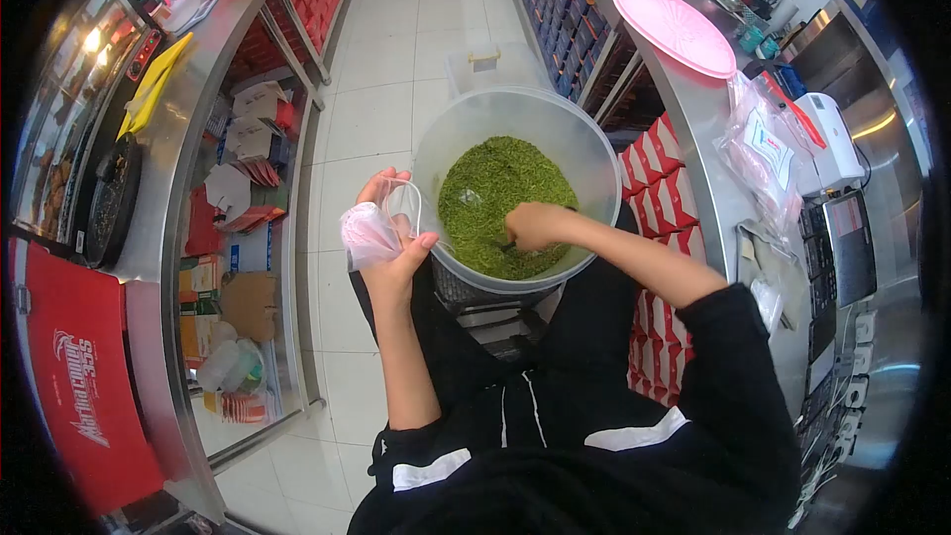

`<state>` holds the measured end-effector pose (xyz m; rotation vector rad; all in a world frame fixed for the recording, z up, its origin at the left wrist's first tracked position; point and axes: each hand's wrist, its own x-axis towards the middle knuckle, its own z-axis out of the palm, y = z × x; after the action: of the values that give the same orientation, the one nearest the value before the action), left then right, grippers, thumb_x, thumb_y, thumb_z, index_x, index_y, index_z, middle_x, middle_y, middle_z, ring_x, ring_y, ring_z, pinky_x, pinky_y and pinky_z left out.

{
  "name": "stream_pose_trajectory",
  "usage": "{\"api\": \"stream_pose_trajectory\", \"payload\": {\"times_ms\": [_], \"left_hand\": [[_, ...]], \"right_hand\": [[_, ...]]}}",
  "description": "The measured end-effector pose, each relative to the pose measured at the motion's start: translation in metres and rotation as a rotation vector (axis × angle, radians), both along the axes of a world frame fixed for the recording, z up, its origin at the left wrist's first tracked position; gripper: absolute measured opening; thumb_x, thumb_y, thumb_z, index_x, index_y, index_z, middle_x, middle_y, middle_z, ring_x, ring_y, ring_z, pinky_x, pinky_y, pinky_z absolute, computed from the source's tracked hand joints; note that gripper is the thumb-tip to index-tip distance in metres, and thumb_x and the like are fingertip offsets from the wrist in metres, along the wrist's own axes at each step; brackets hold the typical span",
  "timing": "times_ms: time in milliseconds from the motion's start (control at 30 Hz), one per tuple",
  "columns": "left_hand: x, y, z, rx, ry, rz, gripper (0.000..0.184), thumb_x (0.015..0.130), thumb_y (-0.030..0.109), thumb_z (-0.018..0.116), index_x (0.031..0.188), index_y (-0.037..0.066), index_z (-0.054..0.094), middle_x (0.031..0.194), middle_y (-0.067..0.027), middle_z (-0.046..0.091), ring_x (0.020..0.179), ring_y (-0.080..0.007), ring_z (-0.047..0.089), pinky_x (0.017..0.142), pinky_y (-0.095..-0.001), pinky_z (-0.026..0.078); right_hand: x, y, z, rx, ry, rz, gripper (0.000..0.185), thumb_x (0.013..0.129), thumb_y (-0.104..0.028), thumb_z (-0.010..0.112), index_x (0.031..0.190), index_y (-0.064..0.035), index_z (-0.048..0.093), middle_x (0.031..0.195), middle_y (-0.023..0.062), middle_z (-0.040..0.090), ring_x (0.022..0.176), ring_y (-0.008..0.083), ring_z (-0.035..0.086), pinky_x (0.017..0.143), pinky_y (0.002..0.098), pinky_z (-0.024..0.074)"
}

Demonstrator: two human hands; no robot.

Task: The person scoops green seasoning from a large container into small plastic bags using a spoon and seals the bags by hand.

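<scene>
A large translucent tub (584, 134) stands between my knees, part filled with finely chopped green leaves (505, 163). My right hand (540, 227) reaches over its rim and is closed around a dark-handled tool (506, 247); the tool's working end cannot be made out among the green bits. Beside the tub's left wall, my left hand (391, 263) grips a small clear plastic bag (401, 202) with its round mouth open upward. Crumpled pinkish-white plastic (367, 231) bunches against those same fingers.
Steel counters run along both sides. A pink round lid (676, 30) and plastic packaging (758, 144) lie on the right one, above stacked red-and-white boxes (659, 312). Boxes fill the left shelves (248, 159). Behind the tub sits a clear bin (495, 67) on the tiled floor.
</scene>
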<state>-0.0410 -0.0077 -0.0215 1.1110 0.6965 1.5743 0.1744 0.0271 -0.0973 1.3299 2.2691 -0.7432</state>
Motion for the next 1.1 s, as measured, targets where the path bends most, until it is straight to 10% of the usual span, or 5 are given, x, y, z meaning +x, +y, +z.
{"api": "stream_pose_trajectory", "payload": {"times_ms": [267, 767, 1100], "left_hand": [[0.013, 0.006, 0.008, 0.021, 0.132, -0.019, 0.075, 0.059, 0.004, 0.075, 0.123, -0.002, 0.035, 0.122, -0.0137, 0.043, 0.118, -0.0221, 0.038, 0.1, -0.0342, 0.027], [0.064, 0.026, -0.014, -0.028, 0.419, 0.06, 0.063, 0.061, 0.009, 0.078, 0.115, -0.003, 0.048, 0.109, -0.0092, 0.056, 0.099, -0.0155, 0.051, 0.083, -0.0276, 0.042], [0.088, 0.036, -0.02, -0.06, 0.542, 0.044, 0.056, 0.056, 0.014, 0.082, 0.104, -0.001, 0.057, 0.095, -0.0075, 0.062, 0.086, -0.0126, 0.057, 0.078, -0.0266, 0.044]], "right_hand": [[0.062, -0.008, 0.05, -0.26, 0.727, -0.644, 0.026, 0.083, -0.006, 0.051, 0.106, 0.0005, 0.059, 0.063, 0.0024, 0.058, 0.045, 0.0053, 0.042, 0.041, 0.0202, 0.0336], [0.069, -0.049, 0.075, -0.003, 1.176, -1.029, 0.029, 0.086, -0.008, 0.051, 0.112, 0.0022, 0.055, 0.063, -0.003, 0.05, 0.047, 0.0004, 0.033, 0.042, 0.0153, 0.0246], [0.012, -0.086, 0.125, 0.829, 0.768, -0.758, 0.032, 0.078, -0.001, 0.049, 0.109, -0.0033, 0.057, 0.076, 0.0212, 0.053, 0.069, 0.0344, 0.055, 0.061, 0.0395, 0.0429]]}}
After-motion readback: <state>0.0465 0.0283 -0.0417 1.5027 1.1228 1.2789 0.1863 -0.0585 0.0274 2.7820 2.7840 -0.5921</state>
